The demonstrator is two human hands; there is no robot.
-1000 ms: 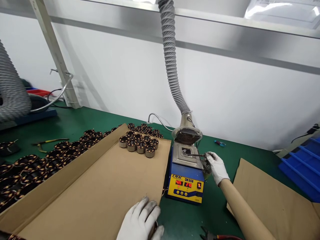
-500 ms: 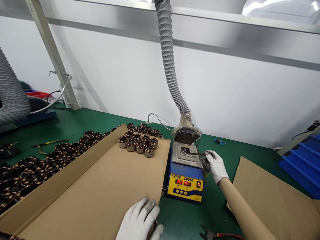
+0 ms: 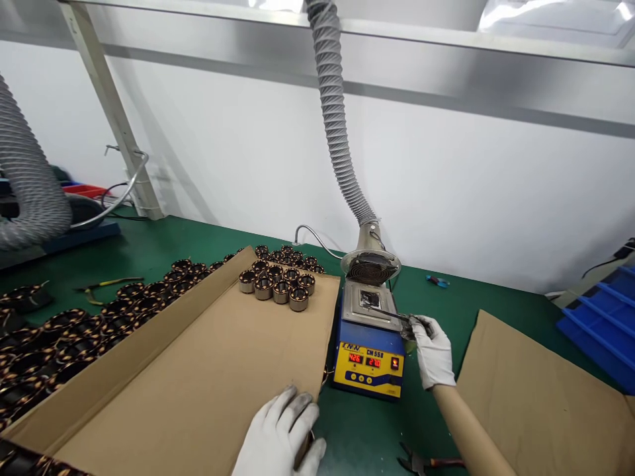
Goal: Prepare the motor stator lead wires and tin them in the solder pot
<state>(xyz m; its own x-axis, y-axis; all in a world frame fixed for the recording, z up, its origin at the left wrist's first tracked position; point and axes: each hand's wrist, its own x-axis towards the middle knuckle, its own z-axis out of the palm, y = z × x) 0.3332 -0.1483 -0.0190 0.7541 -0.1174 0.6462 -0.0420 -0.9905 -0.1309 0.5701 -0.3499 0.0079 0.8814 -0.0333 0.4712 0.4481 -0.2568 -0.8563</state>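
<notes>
My right hand (image 3: 432,354), in a white glove, is closed around a thin dark metal tool (image 3: 389,313). The tool's far end lies over the molten solder (image 3: 369,300) in the square opening of a blue and yellow solder pot (image 3: 370,367). My left hand (image 3: 280,433), gloved and grey at the fingertips, rests by the cardboard tray's near right edge. Its fingers and thumb curl around a motor stator (image 3: 301,452), mostly hidden beneath the glove. Several copper-wound stators (image 3: 281,291) stand together at the back of the cardboard tray (image 3: 198,390).
An extraction hood (image 3: 370,263) on a grey hose hangs just behind the pot. More stators (image 3: 74,337) crowd the left side. Cutting pliers (image 3: 417,461) lie at the front, a cardboard sheet (image 3: 540,396) and blue bin (image 3: 600,324) to the right.
My right hand has drawn back toward me, bringing the tool across the pot's front rim. The readout digits differ. My left hand stays nearly still; the view has shifted slightly.
</notes>
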